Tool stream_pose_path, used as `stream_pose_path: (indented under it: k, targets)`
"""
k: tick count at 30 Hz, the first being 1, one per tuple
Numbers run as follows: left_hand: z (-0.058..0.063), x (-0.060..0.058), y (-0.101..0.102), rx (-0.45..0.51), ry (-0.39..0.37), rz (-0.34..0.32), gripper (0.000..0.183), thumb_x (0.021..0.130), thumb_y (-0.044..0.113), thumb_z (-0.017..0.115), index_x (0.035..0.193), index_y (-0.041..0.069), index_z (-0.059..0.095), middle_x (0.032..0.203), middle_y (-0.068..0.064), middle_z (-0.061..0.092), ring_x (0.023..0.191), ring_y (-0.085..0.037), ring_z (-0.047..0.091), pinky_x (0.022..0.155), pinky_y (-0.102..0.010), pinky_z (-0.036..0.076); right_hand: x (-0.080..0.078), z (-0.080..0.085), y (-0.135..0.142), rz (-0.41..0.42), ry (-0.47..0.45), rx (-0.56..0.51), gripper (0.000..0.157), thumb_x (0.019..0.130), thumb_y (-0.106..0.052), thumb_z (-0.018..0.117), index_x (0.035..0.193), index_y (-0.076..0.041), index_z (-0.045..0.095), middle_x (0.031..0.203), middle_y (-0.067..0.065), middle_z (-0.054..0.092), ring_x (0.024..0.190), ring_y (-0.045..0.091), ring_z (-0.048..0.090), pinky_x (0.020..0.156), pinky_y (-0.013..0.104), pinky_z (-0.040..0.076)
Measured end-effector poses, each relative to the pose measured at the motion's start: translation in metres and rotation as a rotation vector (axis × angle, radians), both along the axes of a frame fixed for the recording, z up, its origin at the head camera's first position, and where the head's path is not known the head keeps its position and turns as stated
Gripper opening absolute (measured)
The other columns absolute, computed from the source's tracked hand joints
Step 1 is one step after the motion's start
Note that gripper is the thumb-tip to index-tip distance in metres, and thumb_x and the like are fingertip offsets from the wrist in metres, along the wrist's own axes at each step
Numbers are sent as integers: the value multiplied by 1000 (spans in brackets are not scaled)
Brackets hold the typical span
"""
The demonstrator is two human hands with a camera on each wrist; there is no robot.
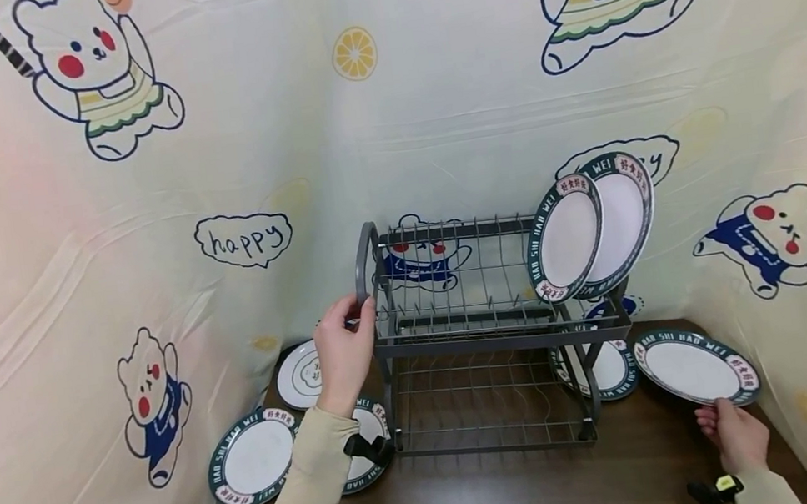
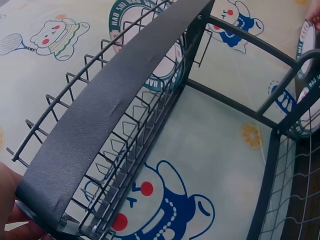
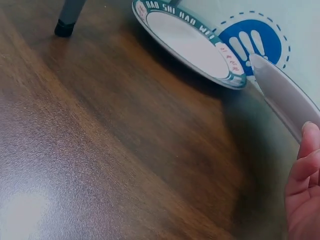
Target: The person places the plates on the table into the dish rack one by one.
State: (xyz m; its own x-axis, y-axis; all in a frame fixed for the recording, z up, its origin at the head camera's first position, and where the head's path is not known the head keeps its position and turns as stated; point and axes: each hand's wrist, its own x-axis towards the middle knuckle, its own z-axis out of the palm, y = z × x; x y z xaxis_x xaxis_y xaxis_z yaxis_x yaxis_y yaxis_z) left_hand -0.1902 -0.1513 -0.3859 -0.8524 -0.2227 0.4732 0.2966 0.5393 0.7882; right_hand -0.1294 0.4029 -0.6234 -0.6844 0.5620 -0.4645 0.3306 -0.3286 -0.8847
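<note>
My left hand (image 1: 346,350) grips the left end of a dark grey two-tier dish rack (image 1: 505,343); the left wrist view shows its fingers around the end of the wide side bar (image 2: 100,110). At the right, my right hand (image 1: 738,436) pinches the near rim of a green-rimmed white plate (image 1: 695,366), tilted above the table. The right wrist view catches the underside of this plate (image 3: 285,95) with fingers at its edge. Two similar plates, a front one (image 1: 565,239) and a rear one (image 1: 629,212), stand upright at the right end of the upper tier.
Behind the rack's right leg lies another plate (image 1: 609,369). On the left, a green-rimmed plate (image 1: 257,459), a small white plate (image 1: 299,376) and a partly hidden plate (image 1: 368,458) lie around my left forearm. Printed cloth surrounds the brown wooden table (image 1: 494,497).
</note>
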Motion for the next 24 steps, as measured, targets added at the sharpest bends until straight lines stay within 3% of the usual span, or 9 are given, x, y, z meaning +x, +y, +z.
stream_pose_path:
  k: [6,12,24]
  targets:
    - [-2,0,1,-2,5,17,20,104,21,67,107,3,75,101,-13,72,88,-26,68,74,-42,60,6,13,-1,-25,69,6,47,105,-18,44,65,-21,67,59,-9,66,52,4,61,50,19,51]
    - [-3,0,2,-10,15,12,20,104,20,66,109,3,75,103,-14,71,89,-27,67,75,-43,61,14,31,1,-35,56,22,48,106,-19,45,64,-21,67,58,-8,65,52,6,60,48,20,51]
    - [-6,-2,1,-13,33,16,22,104,21,67,111,2,75,104,-15,70,91,-28,67,76,-45,63,30,76,-7,-107,156,-46,48,106,-15,45,64,-10,69,56,0,65,46,11,58,41,23,48]
